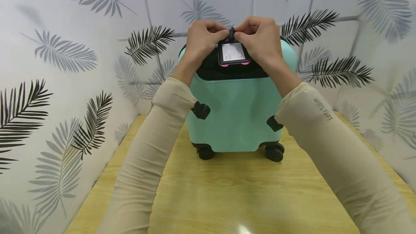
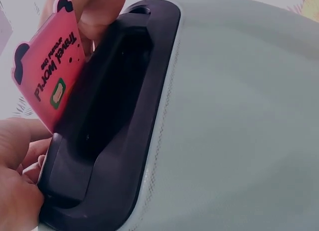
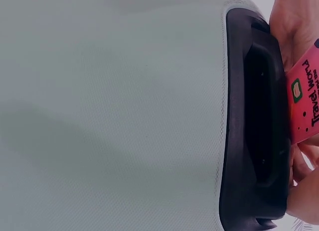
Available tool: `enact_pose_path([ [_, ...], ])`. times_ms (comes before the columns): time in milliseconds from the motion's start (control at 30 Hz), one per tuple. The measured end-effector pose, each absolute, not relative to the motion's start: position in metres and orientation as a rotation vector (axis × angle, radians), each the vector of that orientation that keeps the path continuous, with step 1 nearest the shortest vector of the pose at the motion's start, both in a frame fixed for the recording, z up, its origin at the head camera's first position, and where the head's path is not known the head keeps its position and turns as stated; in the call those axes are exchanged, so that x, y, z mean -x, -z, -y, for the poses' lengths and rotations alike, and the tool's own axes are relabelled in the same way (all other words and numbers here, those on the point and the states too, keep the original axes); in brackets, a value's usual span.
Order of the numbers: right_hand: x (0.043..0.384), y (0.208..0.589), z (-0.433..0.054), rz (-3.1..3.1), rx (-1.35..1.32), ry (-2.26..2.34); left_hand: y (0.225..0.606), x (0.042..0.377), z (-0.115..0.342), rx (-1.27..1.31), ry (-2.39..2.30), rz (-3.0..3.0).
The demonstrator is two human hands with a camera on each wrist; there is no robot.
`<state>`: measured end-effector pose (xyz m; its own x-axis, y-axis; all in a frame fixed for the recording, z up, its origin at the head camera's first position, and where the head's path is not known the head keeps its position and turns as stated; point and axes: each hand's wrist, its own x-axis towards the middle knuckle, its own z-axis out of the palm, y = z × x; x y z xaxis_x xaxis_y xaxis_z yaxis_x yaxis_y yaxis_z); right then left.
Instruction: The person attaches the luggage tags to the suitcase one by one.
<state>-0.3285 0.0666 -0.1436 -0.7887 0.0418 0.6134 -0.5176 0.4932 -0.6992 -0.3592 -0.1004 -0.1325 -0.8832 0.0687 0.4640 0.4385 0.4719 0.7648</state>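
A mint-green suitcase [image 1: 234, 115] stands upright on its wheels, a black handle panel [image 2: 164, 66] set in its top. Against the handle leans a luggage tag [image 1: 233, 52], its white card facing up in the head view. Its pink back [image 2: 55, 74] reads "Travel around the World" in the left wrist view. Above the tag, the dark strap [image 1: 232, 33] rises between the two hands. My left hand [image 1: 200, 40] pinches the strap from the left with thumb and fingertips. From the right, my right hand [image 1: 261, 39] pinches it too, fingertips close to the left ones.
The suitcase rests on a yellow wood-grain table [image 1: 227, 187]. Close behind and on both sides hangs a pale leaf-patterned covering [image 1: 65, 82]. Black caster wheels [image 1: 274, 152] and black corner pieces [image 1: 201, 111] jut from the case below the forearms.
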Motion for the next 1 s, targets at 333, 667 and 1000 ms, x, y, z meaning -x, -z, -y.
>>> enact_pose_path([
  [333,0.3285,0.1411,-0.0668,2.238,-0.368,-1.250,0.1317,0.3591,0.1012,0.453,1.414,2.364],
  [667,0.3275,0.1369,-0.0625,2.323,-0.337,-1.160,0.1350,0.3588,0.1061,0.529,1.400,2.323],
  [1000,0.3280,0.1345,-0.0596,2.371,-0.279,-1.175,0.1395,0.3570,0.1078,0.554,1.394,2.275],
])
